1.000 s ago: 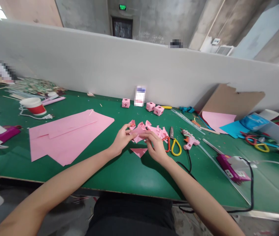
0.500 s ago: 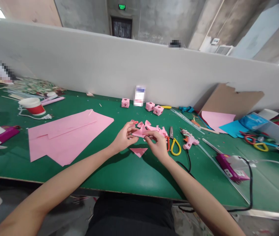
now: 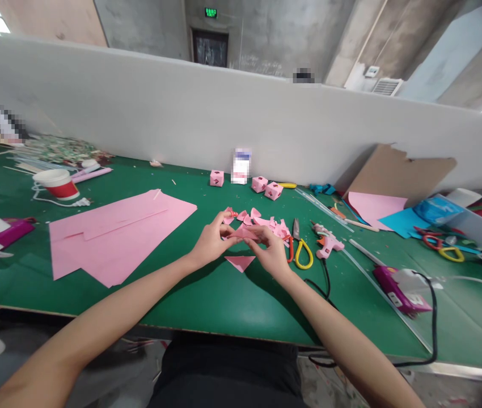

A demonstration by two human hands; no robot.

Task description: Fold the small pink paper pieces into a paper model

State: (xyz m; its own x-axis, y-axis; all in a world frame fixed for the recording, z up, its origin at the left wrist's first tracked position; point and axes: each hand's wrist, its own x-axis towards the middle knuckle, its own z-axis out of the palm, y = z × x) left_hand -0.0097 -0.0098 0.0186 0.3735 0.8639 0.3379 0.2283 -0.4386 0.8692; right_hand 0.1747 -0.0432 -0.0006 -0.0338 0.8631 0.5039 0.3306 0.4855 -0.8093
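Between my two hands is a small folded piece of pink paper (image 3: 242, 233). My left hand (image 3: 214, 241) pinches its left end, and my right hand (image 3: 270, 249) pinches its right end; fingers partly cover it. Just below, a pink paper triangle (image 3: 240, 262) lies on the green table (image 3: 224, 306). Behind and to the right of the held piece are several small pink paper scraps (image 3: 275, 226). Scissors with yellow and red handles (image 3: 304, 255) rest right of my right hand, beside a pink glue gun (image 3: 328, 242).
Large pink sheets (image 3: 117, 238) lie at left, near a paper cup (image 3: 57, 185). Pink paper cubes (image 3: 216, 178) stand at the back. A purple power strip (image 3: 400, 292) with a black cable, cardboard (image 3: 394, 173) and blue paper (image 3: 406, 220) are at right.
My hands have drawn closer together around the pink piece, and it now looks narrower, with its middle raised. My right fingers have moved slightly left.
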